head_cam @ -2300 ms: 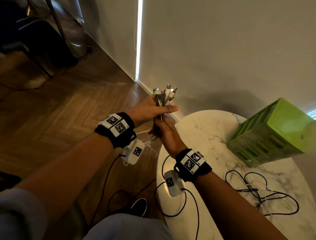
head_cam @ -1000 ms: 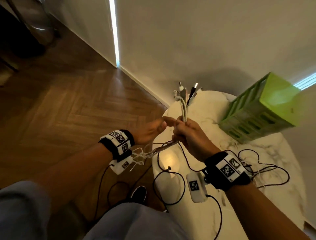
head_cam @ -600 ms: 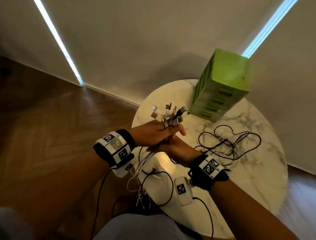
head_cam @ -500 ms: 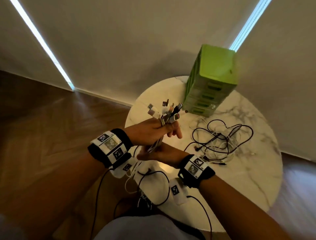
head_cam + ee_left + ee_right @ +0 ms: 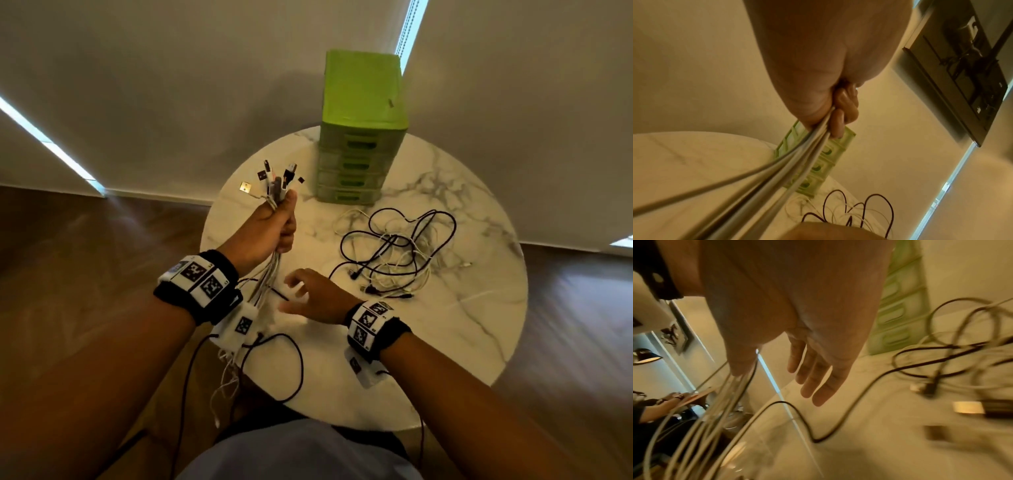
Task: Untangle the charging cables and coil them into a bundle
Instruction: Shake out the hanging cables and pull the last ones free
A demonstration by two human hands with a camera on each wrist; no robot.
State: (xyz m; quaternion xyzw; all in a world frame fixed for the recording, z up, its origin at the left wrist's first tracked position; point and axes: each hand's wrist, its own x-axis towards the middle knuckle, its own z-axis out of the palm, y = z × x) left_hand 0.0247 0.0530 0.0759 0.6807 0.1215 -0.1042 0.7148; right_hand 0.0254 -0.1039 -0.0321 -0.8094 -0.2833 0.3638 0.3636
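Observation:
My left hand [image 5: 274,224] grips a bunch of charging cables [image 5: 270,270] upright above the table's left side, plug ends [image 5: 274,178] fanning out above the fist. In the left wrist view the fingers [image 5: 840,113] curl round the pale cables [image 5: 789,164], which run down off the table edge. My right hand [image 5: 308,294] hovers just above the table, fingers [image 5: 813,378] straight and spread, holding nothing, with the hanging cables [image 5: 715,410] beside its thumb. A loose tangle of black and white cables [image 5: 394,255] lies on the marble to the right.
A green drawer unit [image 5: 363,130] stands at the back of the round marble table [image 5: 462,308]. The wall is close behind it. Black wrist-camera leads [image 5: 294,370] loop over the near table edge. Wooden floor lies left and right.
My right hand has let go of the bunch and dropped lower, fingers now spread over the table. The left hand keeps the bunch, now held more upright. The head view has swung right over the table.

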